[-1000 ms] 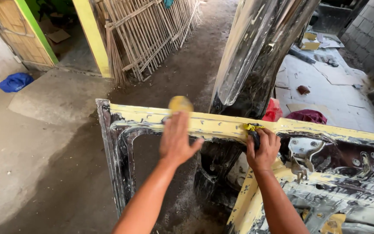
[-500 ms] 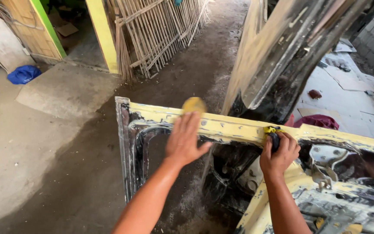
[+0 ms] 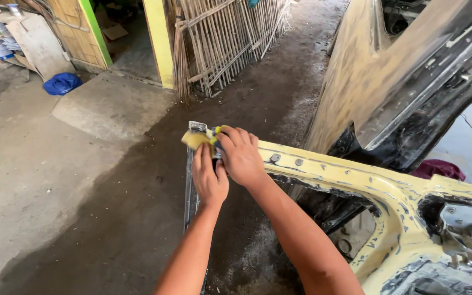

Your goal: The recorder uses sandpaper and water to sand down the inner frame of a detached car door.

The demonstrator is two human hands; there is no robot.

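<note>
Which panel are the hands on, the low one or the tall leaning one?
The low yellow panel: both hands, left and right, meet at its left corner. The tall panel stands untouched behind.

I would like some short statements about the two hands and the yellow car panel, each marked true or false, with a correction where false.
1. Both hands meet at the corner of the yellow car door panel. True.
2. The left hand is beside a yellow sanding pad. True.
3. The right hand rests on the blue bag. False: the bag lies far off on the floor near the doorway.
4. The panel's paint is smooth and whole. False: it is worn, with dark patches showing.
5. A bamboo lattice leans by the yellow post. True.
</note>
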